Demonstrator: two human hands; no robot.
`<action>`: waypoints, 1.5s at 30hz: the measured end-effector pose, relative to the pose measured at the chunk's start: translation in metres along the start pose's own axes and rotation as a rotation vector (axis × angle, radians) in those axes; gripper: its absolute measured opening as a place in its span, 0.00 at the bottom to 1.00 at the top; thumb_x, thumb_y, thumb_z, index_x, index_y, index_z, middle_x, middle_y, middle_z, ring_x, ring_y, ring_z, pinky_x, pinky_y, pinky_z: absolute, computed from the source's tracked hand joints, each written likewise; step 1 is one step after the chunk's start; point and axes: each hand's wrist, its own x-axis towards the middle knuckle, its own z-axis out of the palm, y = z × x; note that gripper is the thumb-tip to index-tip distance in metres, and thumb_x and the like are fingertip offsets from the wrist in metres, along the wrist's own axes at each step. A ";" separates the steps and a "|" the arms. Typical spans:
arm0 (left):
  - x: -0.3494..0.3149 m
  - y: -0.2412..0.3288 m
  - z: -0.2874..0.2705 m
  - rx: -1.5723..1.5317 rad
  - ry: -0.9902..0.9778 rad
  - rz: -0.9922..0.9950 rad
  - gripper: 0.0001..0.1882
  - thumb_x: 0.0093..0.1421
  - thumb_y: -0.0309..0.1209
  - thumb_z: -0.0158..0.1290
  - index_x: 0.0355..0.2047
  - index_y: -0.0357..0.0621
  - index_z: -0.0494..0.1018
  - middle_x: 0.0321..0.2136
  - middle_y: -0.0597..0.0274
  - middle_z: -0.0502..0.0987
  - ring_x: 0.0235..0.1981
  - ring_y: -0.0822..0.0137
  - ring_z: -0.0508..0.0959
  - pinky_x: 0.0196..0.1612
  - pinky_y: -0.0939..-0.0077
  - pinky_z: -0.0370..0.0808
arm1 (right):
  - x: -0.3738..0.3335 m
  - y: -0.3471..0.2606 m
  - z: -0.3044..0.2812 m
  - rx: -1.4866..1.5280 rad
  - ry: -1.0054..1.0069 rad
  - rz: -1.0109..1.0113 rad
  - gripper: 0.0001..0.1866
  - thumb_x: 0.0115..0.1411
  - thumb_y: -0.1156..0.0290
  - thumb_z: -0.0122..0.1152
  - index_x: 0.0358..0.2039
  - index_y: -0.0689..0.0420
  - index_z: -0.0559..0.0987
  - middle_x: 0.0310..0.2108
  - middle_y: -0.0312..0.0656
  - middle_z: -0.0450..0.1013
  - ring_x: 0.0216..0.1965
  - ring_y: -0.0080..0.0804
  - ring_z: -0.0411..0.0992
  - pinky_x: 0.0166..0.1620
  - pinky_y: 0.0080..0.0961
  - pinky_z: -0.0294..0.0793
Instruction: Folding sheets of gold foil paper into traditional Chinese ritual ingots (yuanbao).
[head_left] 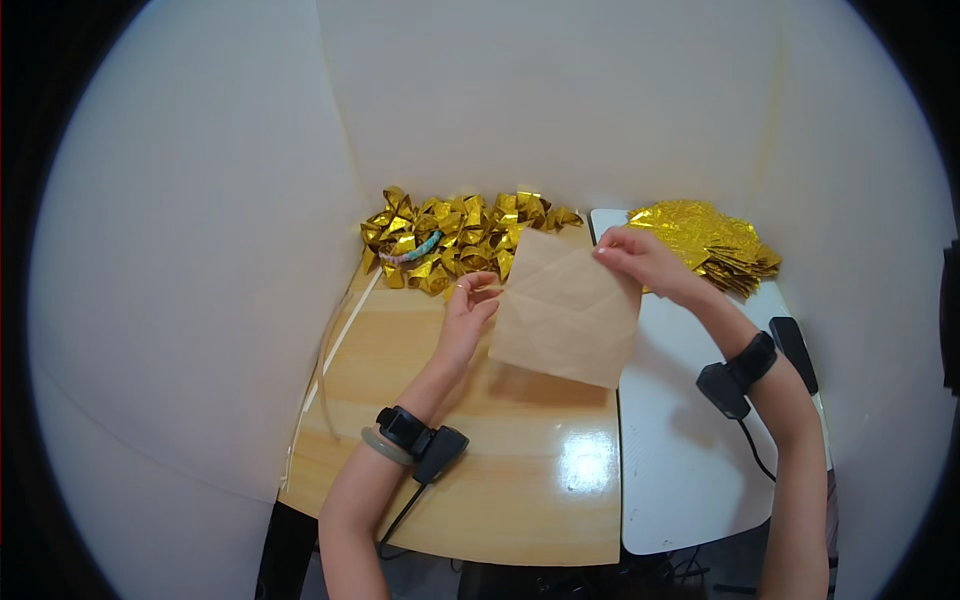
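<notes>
A square sheet of paper (568,310), its plain tan side toward me and faint creases across it, is held tilted above the wooden table. My right hand (645,262) pinches its upper right corner between thumb and fingers. At the sheet's left edge, my left hand (468,312) has its fingers curled in and thumb drawn close, seemingly pinching that edge. Behind the left hand lies a heap of folded gold foil paper pieces (465,225). Beyond the right hand a fanned stack of flat gold foil sheets (715,240) rests on the white table.
The wooden table (450,470) meets a white table (690,480) on the right. A pastel twisted band (415,250) lies among the folded pieces. Pale walls (560,100) enclose the back and sides. Black devices (440,452) with cables are strapped to both wrists.
</notes>
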 end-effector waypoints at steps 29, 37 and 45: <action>-0.033 0.022 0.014 1.094 -0.441 0.050 0.22 0.53 0.38 0.56 0.43 0.35 0.70 0.42 0.53 0.73 0.42 0.58 0.72 0.47 0.68 0.70 | -0.024 0.031 0.069 -0.539 -0.311 -0.160 0.21 0.51 0.68 0.62 0.46 0.57 0.73 0.39 0.42 0.73 0.42 0.39 0.71 0.44 0.31 0.72; -0.015 -0.004 -0.002 0.395 -0.163 -0.163 0.16 0.56 0.34 0.54 0.40 0.34 0.74 0.34 0.58 0.79 0.34 0.72 0.76 0.40 0.76 0.72 | -0.016 0.055 0.054 0.216 -0.074 0.079 0.24 0.56 0.74 0.59 0.53 0.58 0.65 0.38 0.36 0.73 0.36 0.16 0.70 0.37 0.14 0.70; -0.016 -0.013 -0.002 0.188 0.010 -0.200 0.16 0.56 0.34 0.56 0.37 0.31 0.74 0.32 0.59 0.79 0.32 0.74 0.76 0.38 0.80 0.72 | -0.021 0.053 0.065 -0.090 0.030 -0.011 0.26 0.56 0.68 0.61 0.54 0.53 0.63 0.22 0.37 0.69 0.23 0.23 0.67 0.29 0.21 0.65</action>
